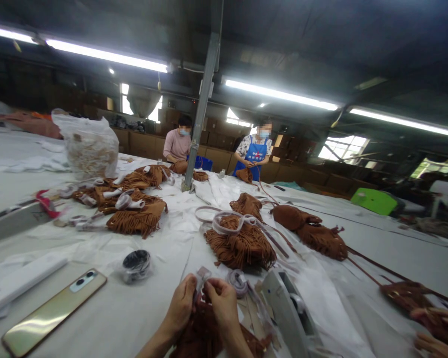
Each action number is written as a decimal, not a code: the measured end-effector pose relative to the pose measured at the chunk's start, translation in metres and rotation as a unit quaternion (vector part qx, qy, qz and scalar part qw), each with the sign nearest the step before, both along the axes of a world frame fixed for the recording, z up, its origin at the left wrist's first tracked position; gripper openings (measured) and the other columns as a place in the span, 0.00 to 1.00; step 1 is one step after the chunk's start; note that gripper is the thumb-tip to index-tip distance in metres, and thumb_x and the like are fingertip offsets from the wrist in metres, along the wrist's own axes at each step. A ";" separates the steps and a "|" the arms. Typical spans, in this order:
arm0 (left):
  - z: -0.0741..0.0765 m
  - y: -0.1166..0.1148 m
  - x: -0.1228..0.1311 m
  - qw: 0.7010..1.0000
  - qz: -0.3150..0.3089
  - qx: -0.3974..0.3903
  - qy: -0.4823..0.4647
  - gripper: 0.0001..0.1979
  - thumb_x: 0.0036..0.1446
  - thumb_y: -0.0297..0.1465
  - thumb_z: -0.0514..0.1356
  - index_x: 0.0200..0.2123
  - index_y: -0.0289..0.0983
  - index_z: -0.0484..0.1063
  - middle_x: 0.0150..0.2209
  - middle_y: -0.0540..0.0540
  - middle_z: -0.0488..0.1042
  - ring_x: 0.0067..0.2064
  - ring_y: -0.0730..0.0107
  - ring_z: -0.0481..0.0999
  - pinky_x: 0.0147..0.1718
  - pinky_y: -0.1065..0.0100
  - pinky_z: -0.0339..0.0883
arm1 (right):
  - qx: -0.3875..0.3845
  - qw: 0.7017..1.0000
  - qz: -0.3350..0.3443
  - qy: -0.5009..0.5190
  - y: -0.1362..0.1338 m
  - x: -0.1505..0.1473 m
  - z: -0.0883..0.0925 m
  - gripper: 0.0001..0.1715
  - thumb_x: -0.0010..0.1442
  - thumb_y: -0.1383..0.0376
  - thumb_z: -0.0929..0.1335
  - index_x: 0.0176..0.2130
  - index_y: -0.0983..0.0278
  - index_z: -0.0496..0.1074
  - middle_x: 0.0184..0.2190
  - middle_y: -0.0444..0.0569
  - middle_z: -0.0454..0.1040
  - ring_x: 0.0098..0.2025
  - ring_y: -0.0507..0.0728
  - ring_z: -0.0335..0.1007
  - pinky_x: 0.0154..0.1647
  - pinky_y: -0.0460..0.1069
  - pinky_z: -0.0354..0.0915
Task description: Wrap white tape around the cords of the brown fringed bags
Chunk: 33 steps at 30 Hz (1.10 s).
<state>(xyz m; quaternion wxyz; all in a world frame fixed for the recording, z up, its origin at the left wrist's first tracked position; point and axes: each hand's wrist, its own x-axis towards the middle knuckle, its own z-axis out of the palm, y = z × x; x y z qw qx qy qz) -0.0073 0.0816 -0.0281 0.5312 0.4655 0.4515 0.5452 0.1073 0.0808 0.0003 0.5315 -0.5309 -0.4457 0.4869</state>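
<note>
My left hand (182, 304) is closed, pinching a strap end in pale, translucent wrap (202, 274). Close beside it, my right hand (221, 301) has its fingertips pinched on the same wrapped piece. Blur keeps the fine detail of the strap from showing. Under both hands lies a brown fringed suede bag (201, 335), partly hidden by my wrists. Just right of my right hand sits a coil of wrapped strap (238, 282). Another brown fringed bag (242, 243) with a looped pale strap lies beyond my hands.
Left are a phone (56, 311), a white device (22, 283) and a black roll in plastic (136, 263). A grey tape dispenser (289, 311) stands right. More fringed bags (138, 216) lie around. Another person's hand (438, 323) enters lower right; two people work beyond a metal post (203, 109).
</note>
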 end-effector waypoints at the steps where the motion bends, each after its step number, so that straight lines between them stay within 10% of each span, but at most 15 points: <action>1: -0.002 0.001 0.001 1.000 0.018 0.001 0.001 0.27 0.55 0.57 0.47 0.24 0.39 0.60 0.17 0.56 0.58 0.18 0.75 0.58 0.17 0.72 0.54 | 0.004 1.000 -0.014 -0.007 -0.001 0.001 0.001 0.30 0.41 0.45 0.74 0.28 0.70 0.74 0.20 0.48 0.73 0.23 0.54 0.69 0.25 0.47 0.65; 9: 0.005 0.001 0.004 0.993 0.075 0.067 0.068 0.21 0.59 0.49 0.49 0.28 0.38 0.67 0.26 0.48 0.71 0.31 0.64 0.72 0.32 0.66 0.67 | 0.090 0.989 0.018 -0.114 -0.017 -0.015 0.016 0.22 0.56 0.52 0.67 0.37 0.68 0.77 0.30 0.51 0.77 0.33 0.57 0.70 0.37 0.49 0.66; 16: 0.020 -0.003 -0.004 0.996 -0.010 0.085 0.012 0.23 0.59 0.46 0.51 0.44 0.35 0.73 0.39 0.43 0.78 0.39 0.60 0.75 0.45 0.62 0.67 | 0.076 0.992 0.074 -0.075 -0.010 -0.015 0.006 0.23 0.54 0.53 0.69 0.42 0.69 0.74 0.23 0.43 0.69 0.25 0.51 0.62 0.26 0.44 0.60; 21: 0.017 0.003 -0.004 0.996 0.004 0.045 -0.073 0.22 0.55 0.49 0.56 0.36 0.35 0.73 0.29 0.47 0.75 0.32 0.65 0.73 0.34 0.67 0.69 | 0.092 0.970 0.127 -0.186 -0.013 -0.010 0.025 0.19 0.55 0.56 0.69 0.39 0.69 0.75 0.19 0.41 0.67 0.21 0.49 0.58 0.21 0.43 0.54; 25: 0.016 0.016 -0.006 0.987 0.035 -0.027 -0.154 0.25 0.53 0.53 0.56 0.27 0.35 0.70 0.13 0.56 0.61 0.15 0.77 0.57 0.14 0.75 0.52 | 0.161 0.951 0.040 -0.261 -0.009 0.005 0.034 0.19 0.58 0.60 0.66 0.46 0.67 0.73 0.22 0.44 0.72 0.23 0.51 0.65 0.27 0.44 0.62; 33: 0.015 0.026 0.004 0.989 0.030 -0.051 -0.137 0.25 0.51 0.55 0.56 0.22 0.37 0.63 0.10 0.58 0.57 0.11 0.81 0.52 0.11 0.78 0.45 | 0.266 0.902 0.073 -0.331 0.013 0.007 0.020 0.28 0.57 0.70 0.64 0.58 0.62 0.64 0.56 0.54 0.68 0.58 0.60 0.62 0.59 0.56 0.60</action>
